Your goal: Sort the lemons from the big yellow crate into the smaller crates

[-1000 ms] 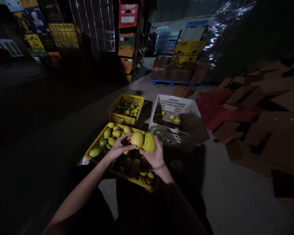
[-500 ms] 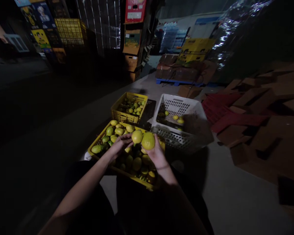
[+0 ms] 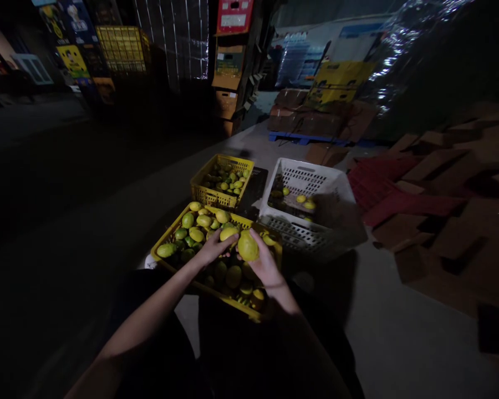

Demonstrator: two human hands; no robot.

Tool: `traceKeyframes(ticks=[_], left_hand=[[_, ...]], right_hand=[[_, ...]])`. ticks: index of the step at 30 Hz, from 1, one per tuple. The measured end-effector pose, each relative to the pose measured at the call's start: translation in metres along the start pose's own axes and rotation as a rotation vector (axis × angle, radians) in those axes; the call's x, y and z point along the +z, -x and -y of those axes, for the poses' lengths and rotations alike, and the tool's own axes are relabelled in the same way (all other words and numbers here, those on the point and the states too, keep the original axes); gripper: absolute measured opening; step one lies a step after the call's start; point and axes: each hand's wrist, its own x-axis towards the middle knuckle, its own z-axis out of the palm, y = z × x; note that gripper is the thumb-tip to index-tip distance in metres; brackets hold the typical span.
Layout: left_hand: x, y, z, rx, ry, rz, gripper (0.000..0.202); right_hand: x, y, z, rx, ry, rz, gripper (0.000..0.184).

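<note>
Above the near yellow crate [image 3: 166, 259], full of yellow and green lemons, my two hands are held close together. My left hand [image 3: 213, 247] is closed round a yellow lemon [image 3: 228, 233], its thumb lying over the fruit. In my right hand [image 3: 266, 263] sits a larger yellow-green lemon [image 3: 248, 246], gripped from its right side. Some of the lemons beneath are hidden by my hands and lie in shadow.
Behind stands a smaller yellow crate [image 3: 202, 194] with green and yellow lemons. A white crate [image 3: 336, 191] holds several lemons at the right. Flattened cardboard [image 3: 436, 238] and red crates [image 3: 382, 183] lie further right. Stacked boxes [image 3: 228, 66] and a blue pallet [image 3: 291, 137] stand at the back.
Both lemons have turned in my hands. My left thumb has come over its lemon, and the right one has dropped slightly. The view has shifted a little.
</note>
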Motion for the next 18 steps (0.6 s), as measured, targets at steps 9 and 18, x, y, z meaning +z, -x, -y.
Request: traceKeyframes(ticks=[9,18], left_hand=[[0.001,-0.007,0.001,-0.097,0.186,-0.065,0.04],[0.001,0.0,-0.018,-0.302,0.425,0.001,0.043]], right_hand=[[0.014,0.003,0.011,0.227,-0.053,-0.124,0.028],[-0.001,-0.005,0.003,0.224,-0.09,-0.127,0.022]])
